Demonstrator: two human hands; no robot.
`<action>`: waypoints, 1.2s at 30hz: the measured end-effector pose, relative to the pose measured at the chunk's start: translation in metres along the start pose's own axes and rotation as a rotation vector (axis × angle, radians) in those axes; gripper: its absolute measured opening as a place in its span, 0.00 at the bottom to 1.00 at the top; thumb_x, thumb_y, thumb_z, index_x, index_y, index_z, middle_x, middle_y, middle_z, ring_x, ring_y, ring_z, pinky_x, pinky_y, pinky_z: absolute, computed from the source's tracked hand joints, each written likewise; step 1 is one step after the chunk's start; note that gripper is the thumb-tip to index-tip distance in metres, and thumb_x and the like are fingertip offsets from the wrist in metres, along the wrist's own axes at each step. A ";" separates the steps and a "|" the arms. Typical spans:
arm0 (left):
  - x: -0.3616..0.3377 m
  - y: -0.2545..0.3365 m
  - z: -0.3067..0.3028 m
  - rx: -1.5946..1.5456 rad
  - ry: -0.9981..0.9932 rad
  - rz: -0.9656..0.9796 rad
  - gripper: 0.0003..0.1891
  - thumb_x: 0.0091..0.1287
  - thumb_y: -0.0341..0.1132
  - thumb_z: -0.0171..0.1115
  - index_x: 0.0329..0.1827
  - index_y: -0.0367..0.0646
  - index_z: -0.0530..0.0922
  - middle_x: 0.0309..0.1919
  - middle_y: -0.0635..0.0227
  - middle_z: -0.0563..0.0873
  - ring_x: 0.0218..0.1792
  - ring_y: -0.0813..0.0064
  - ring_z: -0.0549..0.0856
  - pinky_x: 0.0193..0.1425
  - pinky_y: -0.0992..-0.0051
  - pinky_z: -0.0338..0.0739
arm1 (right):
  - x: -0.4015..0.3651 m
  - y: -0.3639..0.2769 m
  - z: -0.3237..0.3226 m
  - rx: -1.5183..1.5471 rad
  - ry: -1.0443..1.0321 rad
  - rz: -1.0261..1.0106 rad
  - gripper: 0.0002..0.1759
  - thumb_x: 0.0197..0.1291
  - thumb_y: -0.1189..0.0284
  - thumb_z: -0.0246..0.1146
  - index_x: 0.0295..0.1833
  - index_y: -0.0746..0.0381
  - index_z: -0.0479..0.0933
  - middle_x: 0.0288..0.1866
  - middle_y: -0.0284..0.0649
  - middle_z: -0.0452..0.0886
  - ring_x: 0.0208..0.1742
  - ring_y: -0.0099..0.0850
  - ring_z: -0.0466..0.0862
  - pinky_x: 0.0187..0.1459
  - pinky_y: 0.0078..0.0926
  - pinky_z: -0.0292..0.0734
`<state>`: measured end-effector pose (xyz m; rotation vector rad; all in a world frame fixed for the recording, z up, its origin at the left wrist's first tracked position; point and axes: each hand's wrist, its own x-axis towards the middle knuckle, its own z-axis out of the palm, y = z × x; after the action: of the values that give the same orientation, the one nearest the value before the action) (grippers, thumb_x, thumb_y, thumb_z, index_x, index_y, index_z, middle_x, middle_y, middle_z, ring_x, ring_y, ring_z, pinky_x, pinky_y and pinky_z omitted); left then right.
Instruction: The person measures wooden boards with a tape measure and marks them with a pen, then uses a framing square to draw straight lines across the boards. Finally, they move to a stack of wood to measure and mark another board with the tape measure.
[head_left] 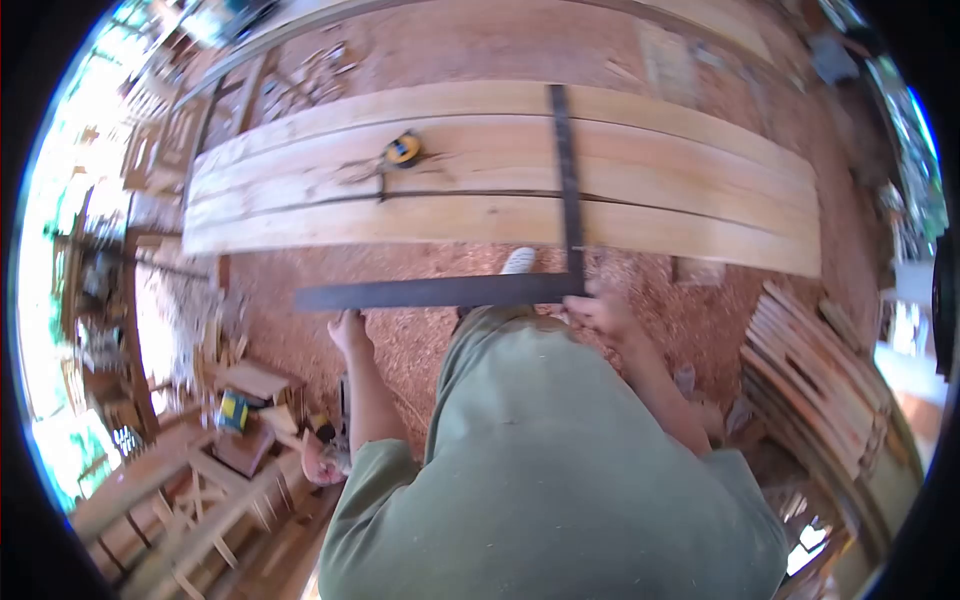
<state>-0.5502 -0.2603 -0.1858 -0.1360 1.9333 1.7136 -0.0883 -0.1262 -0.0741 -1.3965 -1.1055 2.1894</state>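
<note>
A large dark L-shaped framing square (440, 291) extends in front of my body. One arm runs left to right, and the other lies across several light wooden boards (690, 178). My left hand (349, 330) is closed at the lower edge of the square, near its left end. At the corner, my right hand (603, 310) grips the square with its fingers; part of that grip is blurred. A yellow and black tape measure (403, 151) rests on the boards, left of the crossing arm. Just below the tape measure is a small dark object (381, 188), too blurred to name.
Wood shavings cover the ground (420, 350). Stacked slats (815, 375) stand at the right. Wooden offcuts and a blue and yellow container (232, 411) are at the lower left. A white shoe (518, 261) shows beneath the boards' near edge. A long beam (310, 22) crosses behind.
</note>
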 end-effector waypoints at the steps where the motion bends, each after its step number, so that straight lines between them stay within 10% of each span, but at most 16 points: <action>1: -0.013 0.017 0.017 -0.259 -0.083 -0.172 0.17 0.66 0.29 0.59 0.57 0.37 0.71 0.51 0.56 0.82 0.49 0.59 0.82 0.53 0.60 0.80 | 0.009 0.002 0.012 0.002 0.011 0.009 0.13 0.62 0.70 0.63 0.49 0.65 0.81 0.36 0.35 0.86 0.27 0.18 0.77 0.27 0.20 0.73; 14: -0.003 0.070 0.131 -0.584 -0.086 0.041 0.30 0.77 0.47 0.34 0.71 0.32 0.66 0.68 0.52 0.72 0.66 0.52 0.74 0.71 0.52 0.69 | 0.033 -0.026 0.020 0.062 0.118 -0.011 0.11 0.68 0.68 0.60 0.46 0.65 0.80 0.36 0.36 0.84 0.23 0.19 0.76 0.26 0.22 0.75; 22: -0.015 0.079 0.139 -0.434 0.137 0.119 0.22 0.69 0.34 0.63 0.56 0.23 0.70 0.54 0.46 0.79 0.46 0.53 0.85 0.48 0.53 0.87 | 0.027 -0.036 0.017 0.095 0.130 -0.057 0.12 0.67 0.70 0.61 0.51 0.66 0.79 0.30 0.33 0.80 0.22 0.18 0.73 0.27 0.19 0.75; 36: -0.046 0.096 0.155 -0.169 0.302 0.055 0.20 0.70 0.37 0.62 0.49 0.22 0.77 0.49 0.49 0.83 0.44 0.57 0.86 0.48 0.60 0.88 | 0.027 -0.026 0.004 0.087 0.139 -0.062 0.20 0.64 0.71 0.63 0.59 0.70 0.75 0.26 0.30 0.76 0.21 0.18 0.72 0.26 0.21 0.70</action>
<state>-0.5003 -0.1092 -0.0856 -0.4302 2.0123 1.9868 -0.1083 -0.0939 -0.0704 -1.4338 -0.9795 2.0379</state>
